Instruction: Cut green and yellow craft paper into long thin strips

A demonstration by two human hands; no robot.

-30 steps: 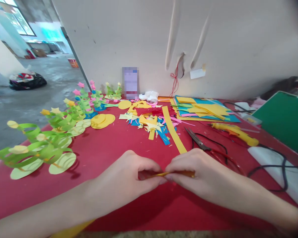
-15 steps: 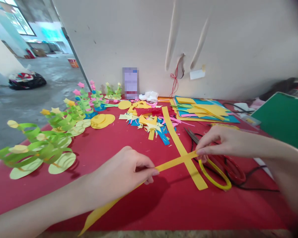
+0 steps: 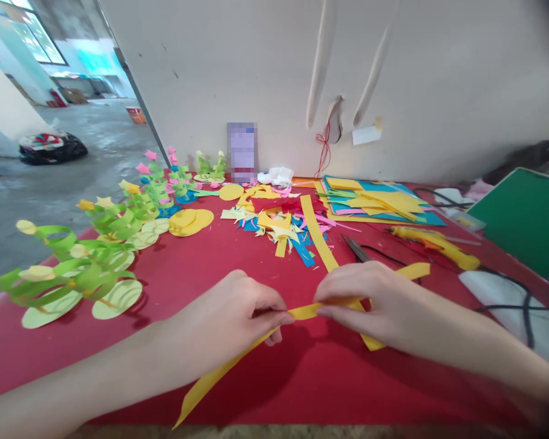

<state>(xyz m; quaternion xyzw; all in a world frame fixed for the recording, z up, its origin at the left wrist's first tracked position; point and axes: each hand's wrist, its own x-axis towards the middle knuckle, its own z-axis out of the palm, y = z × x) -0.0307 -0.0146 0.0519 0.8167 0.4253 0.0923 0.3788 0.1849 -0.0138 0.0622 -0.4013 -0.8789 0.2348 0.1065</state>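
Note:
A long yellow paper strip (image 3: 210, 378) is pinched in both hands above the red table. My left hand (image 3: 251, 311) grips it between thumb and fingers, with one end hanging down toward the table's front edge. Close by on the right, my right hand (image 3: 357, 299) pinches the same strip, and its other end sticks out behind the knuckles. A second yellow strip (image 3: 318, 235) lies on the table, partly covered by my right hand. Behind that hand, the scissors (image 3: 354, 247) show only part of their blades; the handles are mostly hidden.
Green paper spirals (image 3: 68, 268) topped with stars stand on round bases at left. Paper scraps (image 3: 279, 225) are heaped mid-table. Yellow and blue sheets (image 3: 388, 204) lie behind. A yellow glue gun (image 3: 434, 244) with a black cord and a green board (image 3: 526, 225) are at right.
My right hand has slid left along the strip, closer to my left hand, and now covers the scissors' handles. The strip's right end now pokes out past it, and the glue gun has come into view.

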